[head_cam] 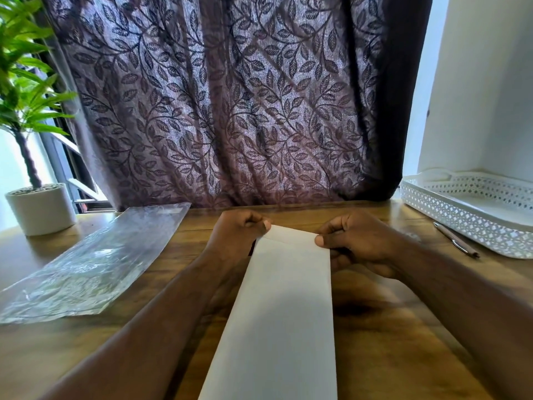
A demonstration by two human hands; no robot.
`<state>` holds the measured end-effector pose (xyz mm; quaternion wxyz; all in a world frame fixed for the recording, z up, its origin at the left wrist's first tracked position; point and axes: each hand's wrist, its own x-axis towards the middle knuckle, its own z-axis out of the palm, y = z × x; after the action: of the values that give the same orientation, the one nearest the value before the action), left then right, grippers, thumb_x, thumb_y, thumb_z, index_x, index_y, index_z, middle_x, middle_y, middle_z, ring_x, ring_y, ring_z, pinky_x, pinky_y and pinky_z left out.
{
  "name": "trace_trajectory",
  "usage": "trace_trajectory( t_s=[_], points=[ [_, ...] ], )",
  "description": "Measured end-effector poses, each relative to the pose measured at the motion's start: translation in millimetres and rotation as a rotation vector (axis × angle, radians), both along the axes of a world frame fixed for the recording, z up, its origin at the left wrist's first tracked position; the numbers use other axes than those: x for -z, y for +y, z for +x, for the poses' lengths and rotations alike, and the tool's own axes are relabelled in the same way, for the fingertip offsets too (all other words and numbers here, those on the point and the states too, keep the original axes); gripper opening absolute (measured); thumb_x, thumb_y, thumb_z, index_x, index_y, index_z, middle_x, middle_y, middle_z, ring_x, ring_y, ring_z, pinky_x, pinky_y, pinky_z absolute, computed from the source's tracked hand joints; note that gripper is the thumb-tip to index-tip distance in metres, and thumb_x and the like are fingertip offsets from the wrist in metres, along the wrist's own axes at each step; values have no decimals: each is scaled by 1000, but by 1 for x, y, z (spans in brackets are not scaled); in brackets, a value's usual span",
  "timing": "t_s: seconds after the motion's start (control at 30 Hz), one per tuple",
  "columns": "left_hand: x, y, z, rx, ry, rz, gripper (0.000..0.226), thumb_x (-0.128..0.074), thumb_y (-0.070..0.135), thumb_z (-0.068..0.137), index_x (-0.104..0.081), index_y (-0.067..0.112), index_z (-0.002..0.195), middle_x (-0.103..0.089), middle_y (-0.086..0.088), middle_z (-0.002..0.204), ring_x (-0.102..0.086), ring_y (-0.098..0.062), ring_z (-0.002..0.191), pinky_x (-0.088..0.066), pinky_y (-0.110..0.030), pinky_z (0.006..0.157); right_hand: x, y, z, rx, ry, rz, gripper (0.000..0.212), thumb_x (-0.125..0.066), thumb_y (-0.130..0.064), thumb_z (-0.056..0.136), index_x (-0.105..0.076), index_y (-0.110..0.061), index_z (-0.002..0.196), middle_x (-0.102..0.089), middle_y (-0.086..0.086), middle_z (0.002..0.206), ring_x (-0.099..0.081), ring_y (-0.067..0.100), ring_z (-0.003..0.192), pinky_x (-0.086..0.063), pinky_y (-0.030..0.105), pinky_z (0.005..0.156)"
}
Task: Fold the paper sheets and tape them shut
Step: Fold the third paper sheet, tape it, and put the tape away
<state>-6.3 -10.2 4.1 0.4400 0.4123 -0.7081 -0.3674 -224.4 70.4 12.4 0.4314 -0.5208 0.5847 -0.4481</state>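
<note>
A white paper sheet (284, 307), folded lengthwise into a long strip, lies on the wooden table (389, 327) and runs from the bottom edge up to the middle. At its far end two layers show, slightly out of line. My left hand (236, 235) pinches the far left corner with thumb and curled fingers. My right hand (354, 241) pinches the far right corner the same way, thumb on top. No tape is in view.
A clear plastic sleeve (95, 261) lies on the table at the left. A potted plant in a white pot (40, 207) stands at the far left. A white perforated tray (473, 212) sits at the right, with a pen (455, 239) beside it. A leaf-patterned curtain (230, 96) hangs behind.
</note>
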Motion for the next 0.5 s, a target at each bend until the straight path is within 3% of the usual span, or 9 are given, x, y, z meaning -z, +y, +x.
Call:
trace_trajectory(
  t_s=[0.1, 0.23, 0.3, 0.37, 0.5],
  points=[
    [0, -1, -1, 34, 32, 53, 16, -65, 4, 94, -75, 16, 89, -77, -9, 92, -73, -21, 83, -60, -35, 80, -2, -1, 1, 40, -10, -24, 13, -68, -1, 92, -71, 7, 102, -77, 20, 93, -75, 25, 76, -60, 33, 59],
    [-1, -2, -1, 33, 99, 96, 12, -66, 5, 93, -75, 7, 101, -76, -12, 93, -72, -25, 84, -59, -42, 85, -2, -3, -1, 55, -36, -41, 12, -71, 1, 89, -73, 5, 99, -77, 18, 94, -76, 29, 84, -61, 37, 66],
    [-2, 4, 0, 102, 173, 243, 17, -65, 13, 96, -73, 4, 108, -76, -14, 97, -72, -27, 86, -58, -41, 85, -2, -5, -4, 107, -47, -77, 12, -71, 3, 87, -73, 7, 99, -77, 20, 94, -75, 29, 85, -62, 37, 69],
    [-3, 13, 5, 240, 147, 444, 24, -60, 23, 99, -72, 5, 111, -77, -12, 103, -73, -27, 92, -58, -39, 86, -3, -6, -7, 192, -96, -136, 10, -69, 6, 87, -72, 9, 97, -76, 22, 93, -76, 25, 78, -61, 31, 62],
    [-3, 20, 8, 332, 13, 568, 25, -59, 23, 100, -69, 6, 116, -77, -11, 101, -75, -22, 78, -60, -30, 66, -8, -5, -19, 325, -283, -244, 12, -62, 6, 92, -69, 13, 100, -75, 22, 94, -75, 20, 69, -59, 26, 55]
  ],
)
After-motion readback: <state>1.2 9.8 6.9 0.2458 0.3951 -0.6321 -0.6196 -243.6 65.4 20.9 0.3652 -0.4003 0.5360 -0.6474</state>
